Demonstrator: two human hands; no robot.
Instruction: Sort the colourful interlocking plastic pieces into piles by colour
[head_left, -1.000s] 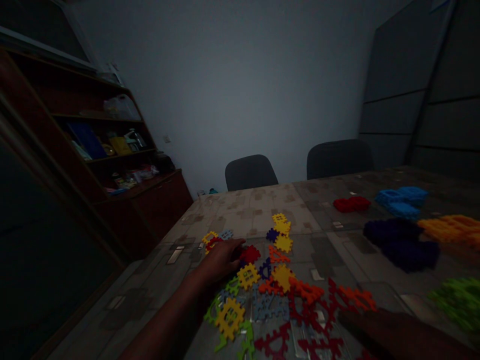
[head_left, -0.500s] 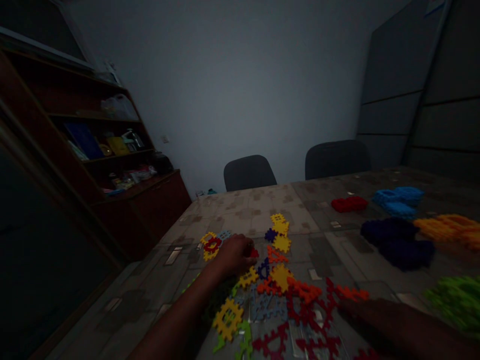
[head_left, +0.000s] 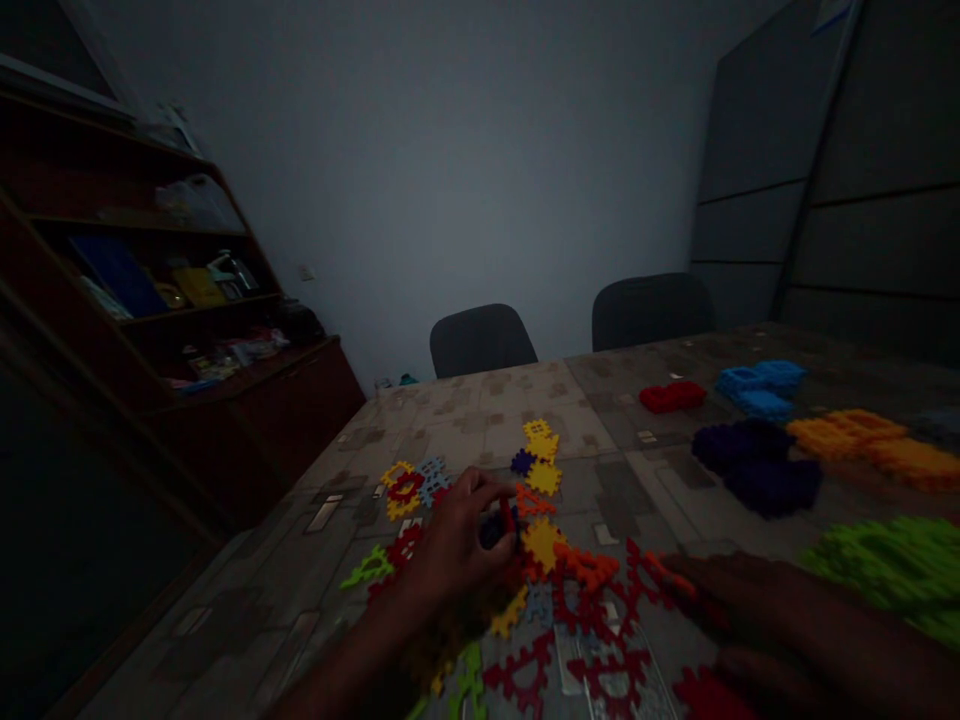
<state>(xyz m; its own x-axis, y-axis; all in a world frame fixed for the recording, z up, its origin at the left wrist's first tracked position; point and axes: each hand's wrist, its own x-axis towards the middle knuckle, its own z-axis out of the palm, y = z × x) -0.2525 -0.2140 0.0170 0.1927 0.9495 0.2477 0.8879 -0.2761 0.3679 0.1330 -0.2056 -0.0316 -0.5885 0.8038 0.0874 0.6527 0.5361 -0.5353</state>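
Note:
My left hand [head_left: 457,535] is curled over the middle of the pile, a red toothed plastic piece [head_left: 508,516] pinched between thumb and fingers. A dark blue piece shows partly behind those fingers. My right hand [head_left: 757,600] reaches in from the right, its fingertips closed on an orange toothed piece [head_left: 673,577] beside dark red pieces; the fingers are dim. Yellow toothed pieces [head_left: 544,478] form a line beyond the left hand. Below it lie dark red triangular pieces [head_left: 525,675] and a green one [head_left: 469,680].
On the right are sorted stacks: red [head_left: 672,397], light blue [head_left: 761,388], dark blue [head_left: 757,465], orange [head_left: 877,445] and green [head_left: 892,575]. Two chairs [head_left: 482,340] stand behind the patterned table [head_left: 442,405]. A shelf cabinet [head_left: 247,395] is at the left.
My left hand has come nearer and lower over the pile, holding the red piece. My right hand's fingers now cover part of the orange piece. The view has turned slightly right.

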